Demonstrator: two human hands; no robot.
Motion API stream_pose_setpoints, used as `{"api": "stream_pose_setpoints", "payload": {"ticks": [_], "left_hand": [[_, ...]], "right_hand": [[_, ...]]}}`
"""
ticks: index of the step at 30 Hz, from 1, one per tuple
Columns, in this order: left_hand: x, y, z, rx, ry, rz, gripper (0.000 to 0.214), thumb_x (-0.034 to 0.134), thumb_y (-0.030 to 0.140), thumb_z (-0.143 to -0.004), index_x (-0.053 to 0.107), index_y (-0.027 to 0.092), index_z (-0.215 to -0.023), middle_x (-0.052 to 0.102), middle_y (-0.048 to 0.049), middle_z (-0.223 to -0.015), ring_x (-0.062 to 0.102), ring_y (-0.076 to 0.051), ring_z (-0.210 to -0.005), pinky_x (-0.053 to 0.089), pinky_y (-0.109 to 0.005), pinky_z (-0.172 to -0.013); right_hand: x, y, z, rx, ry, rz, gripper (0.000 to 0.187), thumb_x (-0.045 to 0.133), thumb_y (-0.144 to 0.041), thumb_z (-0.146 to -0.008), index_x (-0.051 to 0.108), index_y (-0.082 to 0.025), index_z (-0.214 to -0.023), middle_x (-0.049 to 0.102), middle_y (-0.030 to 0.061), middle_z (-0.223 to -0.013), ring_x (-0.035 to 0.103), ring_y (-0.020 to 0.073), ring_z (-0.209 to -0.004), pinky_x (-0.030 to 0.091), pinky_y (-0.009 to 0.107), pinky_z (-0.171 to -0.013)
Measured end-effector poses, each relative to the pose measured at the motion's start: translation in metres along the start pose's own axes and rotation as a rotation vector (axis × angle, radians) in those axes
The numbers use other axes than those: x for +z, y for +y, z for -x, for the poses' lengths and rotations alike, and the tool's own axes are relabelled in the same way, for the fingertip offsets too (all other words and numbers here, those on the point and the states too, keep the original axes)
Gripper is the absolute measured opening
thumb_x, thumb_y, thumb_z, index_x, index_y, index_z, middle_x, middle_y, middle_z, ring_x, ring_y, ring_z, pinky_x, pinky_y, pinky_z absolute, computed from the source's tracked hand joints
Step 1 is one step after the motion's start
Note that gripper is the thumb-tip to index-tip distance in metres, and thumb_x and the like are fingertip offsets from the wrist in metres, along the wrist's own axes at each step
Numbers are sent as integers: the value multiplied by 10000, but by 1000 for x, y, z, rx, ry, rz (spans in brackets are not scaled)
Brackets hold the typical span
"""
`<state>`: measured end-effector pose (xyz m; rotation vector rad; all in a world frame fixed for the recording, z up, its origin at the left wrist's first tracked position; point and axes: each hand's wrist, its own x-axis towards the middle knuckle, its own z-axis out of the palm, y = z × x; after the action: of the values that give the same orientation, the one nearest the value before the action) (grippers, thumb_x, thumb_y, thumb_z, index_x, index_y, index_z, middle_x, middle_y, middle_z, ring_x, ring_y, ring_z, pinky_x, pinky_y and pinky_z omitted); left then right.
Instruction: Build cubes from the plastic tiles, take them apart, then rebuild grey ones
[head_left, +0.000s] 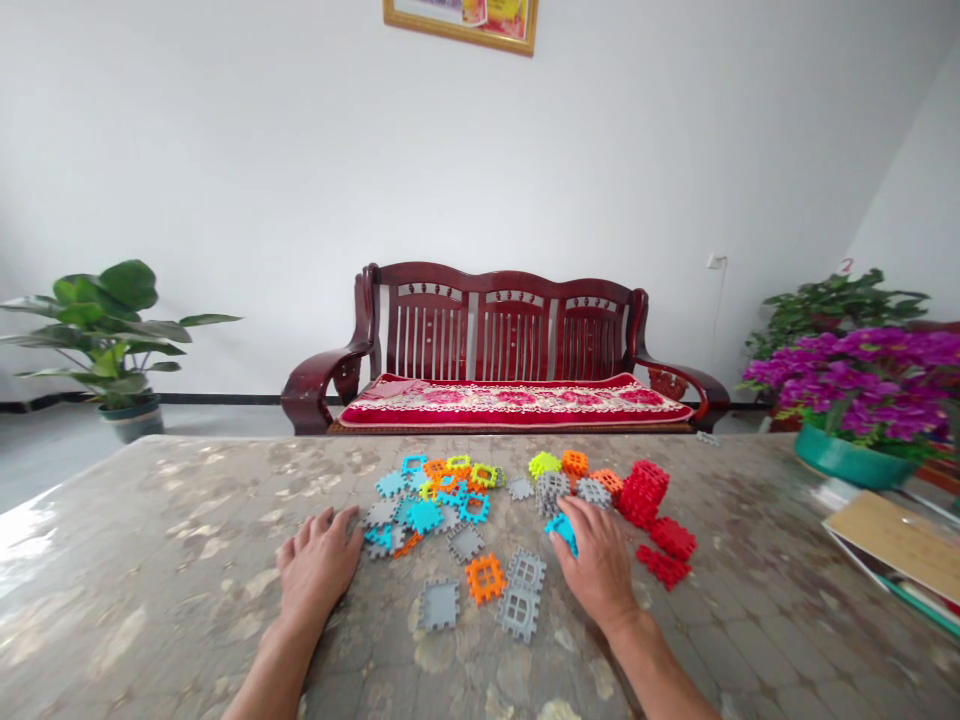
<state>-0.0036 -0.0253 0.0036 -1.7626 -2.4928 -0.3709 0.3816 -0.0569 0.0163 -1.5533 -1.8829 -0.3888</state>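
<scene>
My left hand [321, 560] lies on the table with its fingers spread, just left of a loose heap of plastic interlocking tiles in blue, grey, orange and yellow-green. A blue interlocking tile [561, 533] is under the fingertips of my right hand [596, 560], between thumb and fingers. Right behind it stand grey window tiles [553, 492] in a stack. To the right of that hand are a red tile stack [643, 492] and more red tiles [664, 566]. An orange window tile [485, 579], a grey square tile [439, 604] and grey window tiles [519, 612] lie nearer me.
The table [150, 600] has a patterned cover. At its right stand purple flowers in a green pot [851, 456], beside a brown folder [900, 540] and papers. Beyond the far edge is a wooden bench [517, 335]. A potted plant [129, 420] stands on the floor at left.
</scene>
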Motion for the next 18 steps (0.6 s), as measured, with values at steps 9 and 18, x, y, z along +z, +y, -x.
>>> {"api": "stream_pose_setpoints", "payload": {"ticks": [9, 18], "left_hand": [[-1, 2, 1, -7, 7, 13, 436, 386, 377, -935, 590, 302, -1313, 526, -92, -1428, 412, -282, -1345, 268, -443, -1086], [-8, 5, 3, -10, -22, 1, 452, 357, 376, -943, 577, 294, -1330, 508, -97, -1442, 394, -290, -1361, 273, -443, -1086]], "right_hand": [[0, -40, 6, -130, -257, -220, 325, 585, -174, -866, 629, -241, -1181, 677, 49, -1150, 583, 224, -1084, 437, 381, -983], [1, -65, 8, -144, -405, -193, 249, 549, -210, -926, 632, -257, -1156, 656, 34, -1175, 567, 220, -1096, 426, 379, -980]]}}
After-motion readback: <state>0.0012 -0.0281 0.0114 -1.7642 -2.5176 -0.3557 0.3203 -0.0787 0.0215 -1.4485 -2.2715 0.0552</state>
